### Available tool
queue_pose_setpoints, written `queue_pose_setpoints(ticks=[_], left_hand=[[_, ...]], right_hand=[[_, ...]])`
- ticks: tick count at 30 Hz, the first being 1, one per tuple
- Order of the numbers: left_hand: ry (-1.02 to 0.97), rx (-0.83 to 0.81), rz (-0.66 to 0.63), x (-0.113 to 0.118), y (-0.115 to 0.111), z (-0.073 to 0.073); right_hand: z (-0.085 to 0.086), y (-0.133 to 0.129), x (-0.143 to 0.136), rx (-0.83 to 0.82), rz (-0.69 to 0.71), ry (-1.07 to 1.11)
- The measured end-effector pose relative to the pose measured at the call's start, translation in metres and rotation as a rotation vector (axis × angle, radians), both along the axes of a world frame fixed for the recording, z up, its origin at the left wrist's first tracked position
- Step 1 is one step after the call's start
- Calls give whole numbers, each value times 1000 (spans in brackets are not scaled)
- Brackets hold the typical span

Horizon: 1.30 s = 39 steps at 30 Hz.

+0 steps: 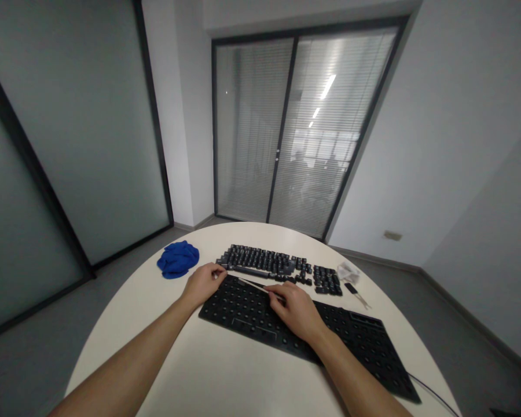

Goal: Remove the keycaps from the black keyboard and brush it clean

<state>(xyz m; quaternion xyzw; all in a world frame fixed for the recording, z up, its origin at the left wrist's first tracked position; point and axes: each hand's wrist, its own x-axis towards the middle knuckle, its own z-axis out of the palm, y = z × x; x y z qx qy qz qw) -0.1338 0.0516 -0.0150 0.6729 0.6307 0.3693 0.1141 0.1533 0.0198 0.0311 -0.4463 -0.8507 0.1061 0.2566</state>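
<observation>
A black keyboard base (256, 313) without its keycaps lies slanted across the round table. My right hand (296, 307) is closed on a thin pale stick (254, 285), whose far end points left over the upper part of the base. At the base's upper left corner rests my left hand (206, 282), its fingers curled together; what they hold, if anything, is too small to tell. Behind the base, loose black keycaps (260, 260) are laid out in keyboard order, with a separate number block (327, 280) on the right.
A crumpled blue cloth (178, 259) lies at the table's left. Toward the right are a clear plastic bag (348, 272) and a small tool with a black handle (351, 288). A cable (432, 392) runs off the right edge of the cream table (200, 370).
</observation>
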Motion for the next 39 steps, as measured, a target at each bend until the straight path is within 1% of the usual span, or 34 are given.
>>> queue_pose_setpoints(ticks=[5,10,23,39], left_hand=[[0,7,-4,-1,1,-1],[0,21,-13,-2,2,-3],[-32,31,-111,1,0,0],[-40,36,-119,1,-1,2]], right_hand=[[0,1,0,1,-28,-12],[-1,2,0,4,-20,-19],[0,1,-1,-1,-43,-31],[-4,5,0,6,-91,-25]])
